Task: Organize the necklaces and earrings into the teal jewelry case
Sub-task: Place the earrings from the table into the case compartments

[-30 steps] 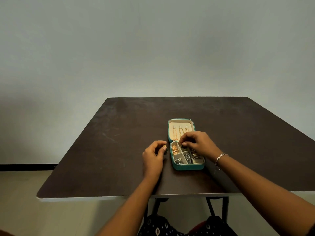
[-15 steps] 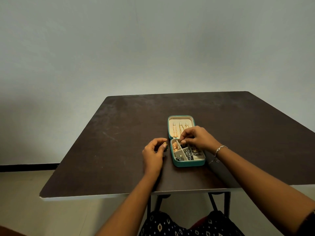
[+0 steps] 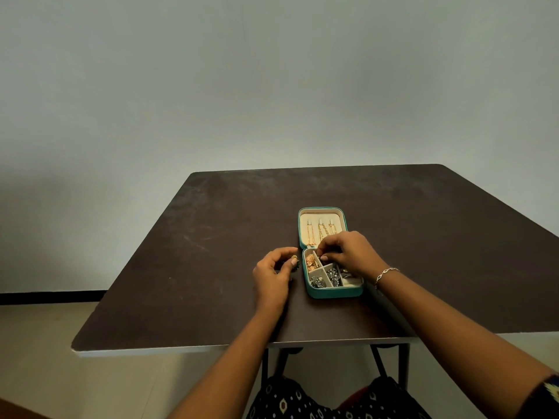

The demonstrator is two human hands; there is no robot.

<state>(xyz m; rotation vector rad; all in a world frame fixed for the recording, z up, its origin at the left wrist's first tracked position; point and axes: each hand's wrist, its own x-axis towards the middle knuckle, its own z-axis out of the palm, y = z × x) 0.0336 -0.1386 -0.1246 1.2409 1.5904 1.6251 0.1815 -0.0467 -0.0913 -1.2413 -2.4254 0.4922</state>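
The teal jewelry case [image 3: 334, 293] lies open on the dark table [image 3: 211, 267], its cream lid [image 3: 305, 220] flat behind it with three gold necklaces [image 3: 322, 231] hanging in it. The base compartments hold gold earrings [image 3: 311, 263] and dark silvery earrings [image 3: 325, 278]. My left hand [image 3: 272, 276] rests just left of the case and pinches a small gold and green earring [image 3: 295, 261] between thumb and fingers. My right hand [image 3: 348, 252] hovers over the back compartments, fingertips curled down into one; what they hold is hidden.
The table's front edge [image 3: 211, 347] runs close to my body, and its folding legs [image 3: 390, 367] show below. A silver bracelet [image 3: 385, 273] is on my right wrist. A plain wall stands behind the table.
The view has shifted slightly, so the table sits a little higher in frame. Both hands stay in nearly the same places by the case.
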